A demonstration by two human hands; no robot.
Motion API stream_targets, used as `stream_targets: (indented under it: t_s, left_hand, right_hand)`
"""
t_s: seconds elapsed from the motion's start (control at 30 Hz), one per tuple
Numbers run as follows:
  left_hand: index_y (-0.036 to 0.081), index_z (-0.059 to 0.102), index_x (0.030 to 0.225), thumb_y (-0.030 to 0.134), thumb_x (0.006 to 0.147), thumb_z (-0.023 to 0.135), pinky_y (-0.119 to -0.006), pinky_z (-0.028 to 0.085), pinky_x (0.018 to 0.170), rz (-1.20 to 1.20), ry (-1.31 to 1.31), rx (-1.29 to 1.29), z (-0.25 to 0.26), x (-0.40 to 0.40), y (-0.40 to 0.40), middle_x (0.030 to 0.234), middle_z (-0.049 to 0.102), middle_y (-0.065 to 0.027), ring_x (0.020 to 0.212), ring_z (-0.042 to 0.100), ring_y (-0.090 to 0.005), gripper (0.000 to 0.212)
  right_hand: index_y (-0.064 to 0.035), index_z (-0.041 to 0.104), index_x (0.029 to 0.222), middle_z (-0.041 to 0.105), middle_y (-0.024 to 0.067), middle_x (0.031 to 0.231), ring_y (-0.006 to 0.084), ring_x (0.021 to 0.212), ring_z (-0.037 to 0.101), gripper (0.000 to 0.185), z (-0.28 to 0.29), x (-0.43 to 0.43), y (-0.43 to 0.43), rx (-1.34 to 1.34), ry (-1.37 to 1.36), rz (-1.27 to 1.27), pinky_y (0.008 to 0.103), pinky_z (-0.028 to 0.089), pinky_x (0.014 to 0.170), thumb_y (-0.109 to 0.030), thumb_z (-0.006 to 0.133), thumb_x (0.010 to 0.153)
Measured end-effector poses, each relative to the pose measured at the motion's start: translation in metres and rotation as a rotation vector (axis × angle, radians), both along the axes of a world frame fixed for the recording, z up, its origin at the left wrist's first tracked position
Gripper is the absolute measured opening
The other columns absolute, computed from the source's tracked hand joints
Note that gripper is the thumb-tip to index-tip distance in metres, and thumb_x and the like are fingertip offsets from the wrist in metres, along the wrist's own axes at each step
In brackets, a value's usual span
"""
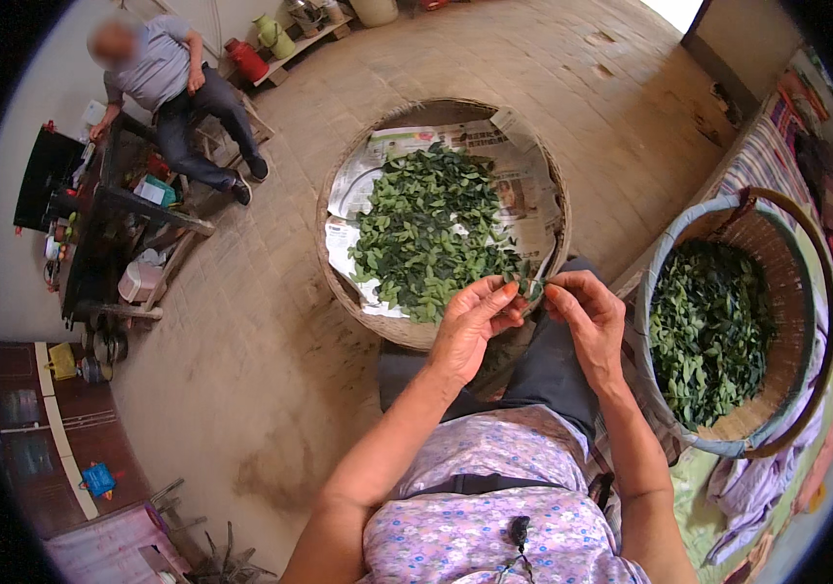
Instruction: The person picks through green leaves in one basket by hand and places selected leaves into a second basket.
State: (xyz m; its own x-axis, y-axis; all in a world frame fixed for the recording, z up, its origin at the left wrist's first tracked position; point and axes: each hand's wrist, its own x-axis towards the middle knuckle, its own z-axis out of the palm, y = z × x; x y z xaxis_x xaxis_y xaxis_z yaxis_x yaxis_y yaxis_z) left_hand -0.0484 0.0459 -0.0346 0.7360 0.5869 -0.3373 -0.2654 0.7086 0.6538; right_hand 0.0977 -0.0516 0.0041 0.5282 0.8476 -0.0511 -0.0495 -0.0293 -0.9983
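Observation:
My left hand (pixel 476 321) and my right hand (pixel 586 314) meet over the near right rim of a round woven tray (pixel 376 327). Small green leaves (pixel 531 286) show between the fingertips of both hands, pinched at thumb and forefinger. Newspaper (pixel 533 197) lines the tray, and a heap of green leaves (pixel 424 226) is spread on it. To the right of my right hand stands a deep woven basket (pixel 789 343) with a cloth-wrapped rim and a hooped handle, partly filled with green leaves (pixel 705 328).
A person (pixel 168 87) sits at the upper left beside a dark wooden table (pixel 117 197). A red flask (pixel 247 60) and a green flask (pixel 274 36) stand on a low shelf. The basket rests on a bed (pixel 701 489) at right; a dark cabinet (pixel 95 431) is at lower left.

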Motion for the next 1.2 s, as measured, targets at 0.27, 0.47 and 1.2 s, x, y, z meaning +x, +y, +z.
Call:
stream_targets:
  t_s: [0.27,0.47,1.2]
  left_hand:
    - [0.005,0.062,0.106,0.009,0.087,0.065,-0.030,0.048,0.087,0.169,-0.036,-0.036,-0.008,-0.004,0.003,0.101,0.066,-0.0048,0.096,0.061,-0.0131,0.020]
    - [0.005,0.061,0.103,0.013,0.087,0.066,-0.026,0.045,0.086,0.187,0.010,0.051,-0.034,-0.006,0.001,0.099,0.066,-0.0031,0.093,0.060,-0.0117,0.019]
    - [0.008,0.012,0.152,0.004,0.093,0.048,-0.024,0.044,0.076,-0.096,0.390,0.804,0.022,-0.020,-0.001,0.080,0.063,-0.0057,0.076,0.053,-0.0105,0.069]
  right_hand:
    - [0.0031,0.064,0.093,0.064,0.0031,0.075,0.0068,0.069,0.059,0.011,-0.012,-0.021,0.010,-0.023,-0.179,0.031,0.0223,0.047,0.063,-0.007,0.062,0.089]
    - [0.0018,0.062,0.089,0.059,0.0013,0.070,0.0072,0.063,0.053,0.007,-0.029,-0.043,0.011,-0.058,0.129,0.046,0.0213,0.042,0.057,-0.005,0.060,0.090]
    - [0.0025,0.068,0.103,0.067,0.0035,0.089,0.0101,0.079,0.057,0.027,-0.034,-0.005,0.020,-0.145,0.251,0.215,0.0255,0.046,0.074,-0.020,0.060,0.091]
